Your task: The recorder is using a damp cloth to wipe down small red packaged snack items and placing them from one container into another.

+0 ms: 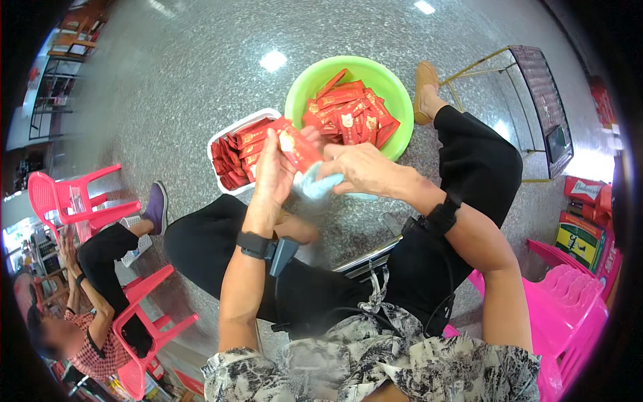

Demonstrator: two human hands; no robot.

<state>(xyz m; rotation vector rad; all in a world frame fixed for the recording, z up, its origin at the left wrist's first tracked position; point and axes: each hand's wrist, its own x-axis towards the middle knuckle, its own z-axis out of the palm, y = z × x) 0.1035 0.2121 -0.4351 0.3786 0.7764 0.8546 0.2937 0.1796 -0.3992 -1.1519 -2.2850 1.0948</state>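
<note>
Left hand pinching a red packet, right hand gripping a pale-blue cloth at its end, near side of the green basin. Loose packets lie inside the basin, stacked packets in the white tub left of it; work seems midway (finished lot indistinguishable).

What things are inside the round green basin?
Inside the green basin is a loose heap of red packets with gold-coloured print. Only the upper ones show; whatever lies beneath them is covered. The right hand also hides part of the near rim.
</note>
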